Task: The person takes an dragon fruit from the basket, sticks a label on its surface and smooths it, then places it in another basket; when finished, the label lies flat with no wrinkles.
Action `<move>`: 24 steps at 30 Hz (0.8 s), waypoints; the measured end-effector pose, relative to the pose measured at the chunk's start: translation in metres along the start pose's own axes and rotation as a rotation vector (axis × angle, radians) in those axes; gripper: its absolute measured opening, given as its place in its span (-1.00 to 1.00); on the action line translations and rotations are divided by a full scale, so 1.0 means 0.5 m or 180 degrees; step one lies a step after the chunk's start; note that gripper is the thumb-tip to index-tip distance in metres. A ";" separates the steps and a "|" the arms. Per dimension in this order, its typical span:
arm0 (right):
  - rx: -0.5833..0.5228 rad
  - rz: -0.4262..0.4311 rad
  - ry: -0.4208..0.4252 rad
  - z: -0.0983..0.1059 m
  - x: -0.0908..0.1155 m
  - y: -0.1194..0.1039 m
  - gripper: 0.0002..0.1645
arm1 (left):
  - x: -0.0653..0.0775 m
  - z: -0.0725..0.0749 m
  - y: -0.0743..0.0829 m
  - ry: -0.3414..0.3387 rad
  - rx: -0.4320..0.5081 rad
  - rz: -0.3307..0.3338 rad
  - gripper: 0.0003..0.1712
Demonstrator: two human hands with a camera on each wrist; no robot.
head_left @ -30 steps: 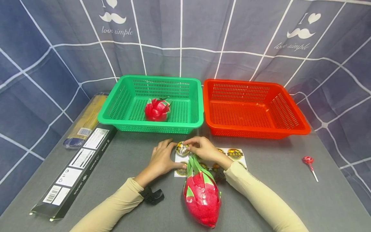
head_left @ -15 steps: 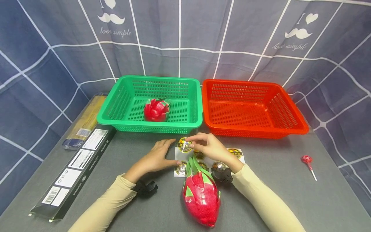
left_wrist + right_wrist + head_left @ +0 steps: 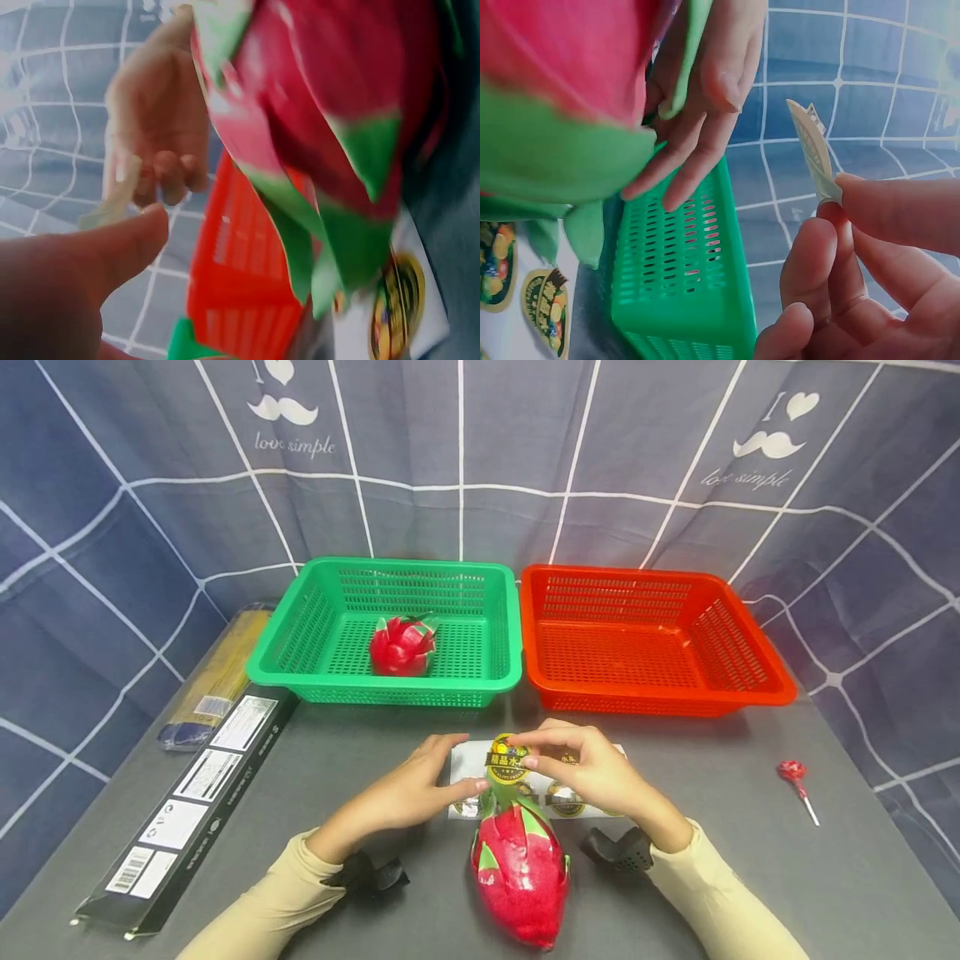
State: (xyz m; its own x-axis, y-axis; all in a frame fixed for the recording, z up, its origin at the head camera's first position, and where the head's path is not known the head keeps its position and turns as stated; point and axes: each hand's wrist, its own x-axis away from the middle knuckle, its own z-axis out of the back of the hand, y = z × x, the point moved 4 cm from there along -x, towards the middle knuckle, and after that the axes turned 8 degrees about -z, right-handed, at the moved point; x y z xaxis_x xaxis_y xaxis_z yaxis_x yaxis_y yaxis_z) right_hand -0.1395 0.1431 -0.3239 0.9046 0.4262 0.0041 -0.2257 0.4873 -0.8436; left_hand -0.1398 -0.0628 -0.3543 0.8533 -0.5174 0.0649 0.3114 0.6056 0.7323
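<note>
Between thumb and index finger, my right hand [image 3: 592, 768] pinches a round black-and-gold sticker [image 3: 504, 762], raised above the sticker sheet [image 3: 468, 760]. The right wrist view shows the sticker [image 3: 811, 146] edge-on at the fingertips. My left hand [image 3: 408, 787] is by the sheet's left edge, fingers extended, holding nothing. In front of the sheet lies a red dragon fruit [image 3: 521, 877], its green leaf tips pointing away and covering part of the sheet. The left wrist view shows the dragon fruit [image 3: 300, 90] close up, with the right hand [image 3: 157, 120] beyond it.
A green basket [image 3: 386, 689] holding another dragon fruit [image 3: 402, 646] stands at the back, beside a red basket [image 3: 660, 702]. On the left lie a long black box [image 3: 191, 810] and a yellow packet [image 3: 217, 677]. A red lollipop [image 3: 795, 777] lies far right.
My right hand has peeled the sticker off the sheet, lifted it, and moved right and nearer with it. My left hand no longer touches the sheet's corner as before; the dragon fruit stays put.
</note>
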 end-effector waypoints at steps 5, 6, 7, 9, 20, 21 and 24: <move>-0.0039 0.0100 -0.0041 0.000 0.033 0.003 -0.69 | 0.008 -0.026 0.017 -0.0447 0.0561 -0.0035 -0.22; -0.0096 0.0112 -0.0076 -0.001 0.039 0.005 -0.69 | 0.009 -0.033 0.018 -0.0563 0.0675 -0.0040 -0.22; -0.0159 0.0101 -0.0106 -0.003 0.045 0.007 -0.69 | 0.011 -0.040 0.020 -0.0665 0.0767 -0.0051 -0.21; -0.0235 0.0094 -0.0150 -0.006 0.057 0.011 -0.70 | 0.014 -0.053 0.023 -0.0851 0.0941 -0.0047 -0.20; -0.0365 0.0395 -0.0297 -0.014 0.117 0.006 -0.69 | 0.024 -0.097 0.034 -0.1126 0.1404 -0.0051 -0.06; -0.0352 0.0422 -0.0287 -0.013 0.120 0.005 -0.69 | 0.024 -0.099 0.034 -0.1096 0.1393 -0.0073 -0.05; -0.0348 0.0449 -0.0281 -0.011 0.126 0.002 -0.68 | 0.022 -0.105 0.036 -0.1027 0.1358 -0.0088 -0.02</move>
State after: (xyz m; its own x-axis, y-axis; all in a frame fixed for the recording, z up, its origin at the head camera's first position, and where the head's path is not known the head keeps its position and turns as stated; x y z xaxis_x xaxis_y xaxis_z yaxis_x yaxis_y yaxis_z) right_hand -0.0810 0.1665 -0.3275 0.8305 0.5519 -0.0755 -0.3032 0.3343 -0.8924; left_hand -0.1028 -0.0262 -0.3759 0.6544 -0.7299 0.1976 0.0771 0.3243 0.9428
